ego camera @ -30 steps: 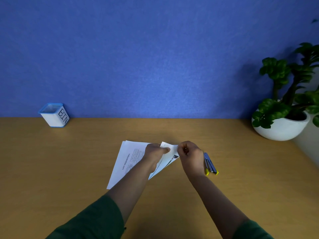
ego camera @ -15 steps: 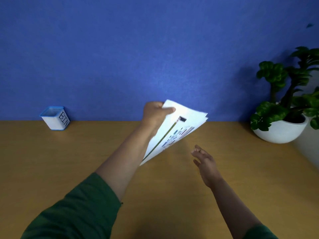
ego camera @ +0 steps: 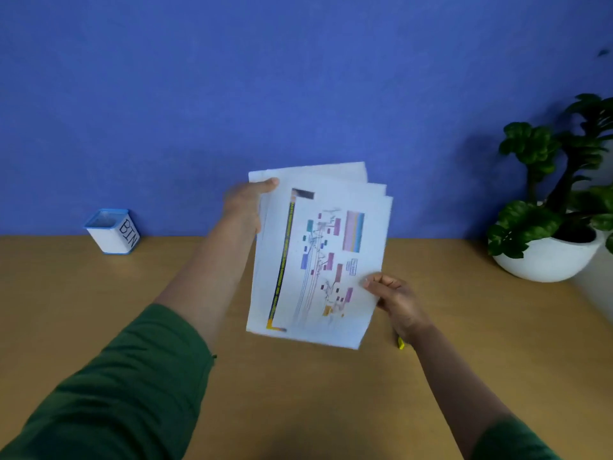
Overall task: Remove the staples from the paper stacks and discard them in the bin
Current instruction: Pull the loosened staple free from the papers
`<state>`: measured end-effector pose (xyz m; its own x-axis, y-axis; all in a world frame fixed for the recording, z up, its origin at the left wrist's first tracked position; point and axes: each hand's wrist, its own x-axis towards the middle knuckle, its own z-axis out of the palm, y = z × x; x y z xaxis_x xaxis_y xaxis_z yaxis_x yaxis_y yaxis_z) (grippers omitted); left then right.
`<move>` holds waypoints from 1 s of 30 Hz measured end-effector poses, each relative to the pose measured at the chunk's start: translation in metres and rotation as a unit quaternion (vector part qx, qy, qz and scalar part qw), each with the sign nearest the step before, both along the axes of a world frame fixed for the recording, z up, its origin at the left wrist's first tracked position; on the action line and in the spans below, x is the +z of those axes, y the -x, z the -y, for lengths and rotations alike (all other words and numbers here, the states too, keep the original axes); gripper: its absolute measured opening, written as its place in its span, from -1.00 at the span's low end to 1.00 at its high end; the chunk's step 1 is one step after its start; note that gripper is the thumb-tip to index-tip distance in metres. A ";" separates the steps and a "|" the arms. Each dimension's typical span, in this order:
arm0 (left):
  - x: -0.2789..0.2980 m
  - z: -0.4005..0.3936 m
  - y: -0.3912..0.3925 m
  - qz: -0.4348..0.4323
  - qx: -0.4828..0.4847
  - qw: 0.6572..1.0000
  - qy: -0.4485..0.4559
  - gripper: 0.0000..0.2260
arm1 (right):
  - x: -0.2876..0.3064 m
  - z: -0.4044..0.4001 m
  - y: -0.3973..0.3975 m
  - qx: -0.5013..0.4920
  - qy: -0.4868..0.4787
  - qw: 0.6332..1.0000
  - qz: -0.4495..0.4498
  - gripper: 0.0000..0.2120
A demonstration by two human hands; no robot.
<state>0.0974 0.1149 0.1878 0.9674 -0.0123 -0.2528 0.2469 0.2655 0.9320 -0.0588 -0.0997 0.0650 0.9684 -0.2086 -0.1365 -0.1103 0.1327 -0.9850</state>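
Observation:
A stack of white paper sheets [ego camera: 318,257] is held upright above the wooden desk, its front page printed with a coloured diagram. My left hand [ego camera: 243,209] grips its upper left corner, thumb on the front. My right hand [ego camera: 394,297] pinches the lower right edge. The sheets fan apart at the top right. A small white bin with a blue rim [ego camera: 112,231], lettered BIN, stands at the back left of the desk. A yellow tip of the tool [ego camera: 401,342] peeks out under my right wrist; the rest is hidden. No staple can be made out.
A green plant in a white bowl pot [ego camera: 547,257] stands at the back right of the desk [ego camera: 99,310]. A blue wall runs along the back edge.
The paper stack went from lying on the desk to being lifted by my left hand, then turned upright facing me. My right hand, open half a second ago, now grips its lower right edge.

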 end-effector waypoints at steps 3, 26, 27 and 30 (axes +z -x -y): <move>-0.039 -0.009 -0.014 -0.038 0.057 0.997 -0.029 -0.61 | -0.012 -0.009 -0.001 -0.039 -0.007 0.998 -0.058 -0.96; -0.179 -0.044 0.019 -0.177 -0.008 0.952 -0.248 -0.66 | -0.070 -0.030 -0.028 -0.086 0.347 0.902 -0.240 -0.74; -0.179 -0.042 0.019 -0.178 -0.015 0.953 -0.245 -0.69 | -0.069 -0.031 -0.031 -0.077 0.365 0.899 -0.228 -0.76; -0.175 -0.037 0.021 -0.169 -0.017 0.956 -0.241 -0.89 | -0.058 -0.032 -0.035 -0.056 0.405 0.893 -0.186 -0.81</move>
